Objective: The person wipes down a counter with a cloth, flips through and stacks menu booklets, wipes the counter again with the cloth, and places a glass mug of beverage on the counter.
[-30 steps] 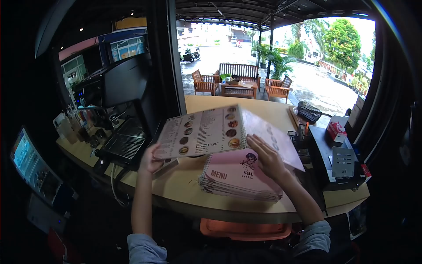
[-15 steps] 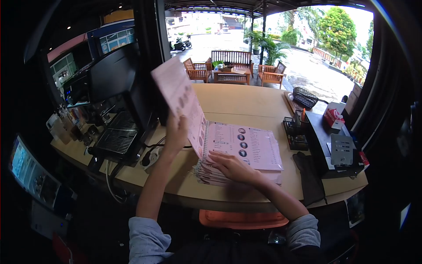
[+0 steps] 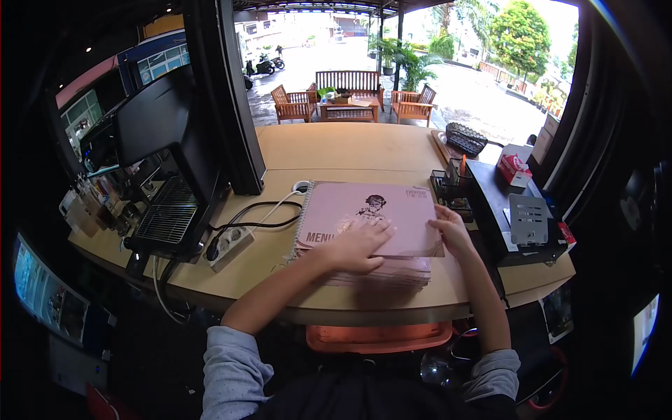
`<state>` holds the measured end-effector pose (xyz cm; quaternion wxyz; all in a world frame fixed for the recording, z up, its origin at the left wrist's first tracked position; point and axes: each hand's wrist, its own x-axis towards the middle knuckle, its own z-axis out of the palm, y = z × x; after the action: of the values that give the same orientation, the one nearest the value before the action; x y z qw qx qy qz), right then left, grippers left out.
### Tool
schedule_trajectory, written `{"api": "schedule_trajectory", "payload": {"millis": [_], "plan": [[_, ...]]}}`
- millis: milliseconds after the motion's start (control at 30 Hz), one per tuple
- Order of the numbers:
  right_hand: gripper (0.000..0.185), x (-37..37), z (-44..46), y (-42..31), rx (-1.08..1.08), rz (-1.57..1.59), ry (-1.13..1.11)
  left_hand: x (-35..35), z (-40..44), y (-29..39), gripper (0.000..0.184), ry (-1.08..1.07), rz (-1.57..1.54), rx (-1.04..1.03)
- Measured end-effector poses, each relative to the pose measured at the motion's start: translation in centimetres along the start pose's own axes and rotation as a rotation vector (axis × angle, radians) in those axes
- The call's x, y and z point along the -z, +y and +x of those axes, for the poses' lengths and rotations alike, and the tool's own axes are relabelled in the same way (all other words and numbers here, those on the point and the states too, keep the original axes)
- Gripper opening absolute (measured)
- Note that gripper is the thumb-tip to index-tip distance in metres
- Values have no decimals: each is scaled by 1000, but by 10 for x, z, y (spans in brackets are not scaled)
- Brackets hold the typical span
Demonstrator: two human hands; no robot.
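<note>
A pink spiral-bound menu point(image 3: 402, 203) lies closed on a stack of similar menus point(image 3: 392, 269) on the wooden counter. Its cover carries a drawn figure and the word MENU, with the wire binding along the left edge. My left hand point(image 3: 358, 245) rests flat on the cover with its fingers spread, hiding part of the print. At the right edge of that menu, my right hand point(image 3: 455, 229) has its thumb and fingers closed on the cover's side.
Left of the menus are a power strip point(image 3: 232, 246) with cables and a black machine with a metal grille point(image 3: 168, 210). On the right stand a black organizer point(image 3: 448, 187), a black box point(image 3: 500, 210) and a tissue pack point(image 3: 516, 170). An orange tray point(image 3: 378, 337) sits below the counter edge.
The raised pages have come over to the right, and the menu is now closed. My left hand moved from the pages onto the cover; my right hand moved to the right edge.
</note>
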<state>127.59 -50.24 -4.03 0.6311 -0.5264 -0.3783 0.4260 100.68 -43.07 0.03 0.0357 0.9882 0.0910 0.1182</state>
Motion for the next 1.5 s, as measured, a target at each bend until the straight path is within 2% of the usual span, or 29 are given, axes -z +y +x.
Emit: {"api": "schedule_trajectory", "payload": {"millis": [33, 100, 167, 233, 267, 300, 333, 367, 433, 467, 567, 667, 800, 900, 1033, 1133, 1200, 1333, 1400, 1433, 1500], "plan": [[50, -7, -14, -4, -58, -24, 24, 10, -8, -6, 55, -4, -4, -2], [49, -5, -28, -1, -57, -80, 25, 32, -26, -25, 43, 187, -595, 152], [48, 12, -30, 15, -61, -171, 20, 30, -60, -51, 41, 574, -773, 505], [46, 23, -19, 33, -66, -261, 18, -6, -92, -105, 53, 664, -788, 768], [44, 27, -12, 43, -31, -388, 10, -4, -94, -99, 53, 660, -788, 772], [43, 26, -10, 43, 7, -518, 2, 4, -94, -90, 62, 421, -1085, 911], [44, 22, -8, 44, -66, -563, -16, 8, -93, -84, 70, 161, -1370, 1031], [53, 11, -12, 53, -29, -239, 8, -5, -92, -90, 70, 165, -1367, 1030], [63, -8, -14, 61, 72, -262, 3, -25, -79, -98, 81, 237, -1206, 774], [63, -14, -12, 68, 73, -261, 5, -18, -77, -96, 83, 126, -1417, 835], [69, -23, -9, 86, 107, -388, 63, -15, -70, -108, 85, 52, -1586, 769], [71, -25, -14, 83, 130, -162, 35, -24, -68, -116, 88, 126, -1591, 807], [70, -24, -15, 90, 225, -40, 67, -16, -56, -101, 87, 204, -1549, 812], [68, -25, -25, 79, 210, -39, 100, -19, -46, -106, 85, 253, -1648, 730], [66, -21, -28, 78, 238, -39, 119, -18, -37, -108, 83, 256, -1592, 702], [66, -16, -31, 77, 218, 35, 119, -18, -37, -104, 79, 227, -1641, 772], [65, -13, -29, 82, 245, -19, 145, -14, -38, -102, 69, 137, -1639, 877], [62, -9, -23, 86, 242, 50, 174, -5, -40, -99, 59, 96, -1675, 944], [55, -13, -25, 72, 99, 69, 259, 3, -42, -91, 55, 133, -1658, 930], [55, -9, -19, 66, 102, 64, 257, 7, -44, -87, 55, 138, -1661, 925], [49, 4, -6, 49, -190, 314, 11, 13, -49, -79, 53, 208, -1455, 822]]}}
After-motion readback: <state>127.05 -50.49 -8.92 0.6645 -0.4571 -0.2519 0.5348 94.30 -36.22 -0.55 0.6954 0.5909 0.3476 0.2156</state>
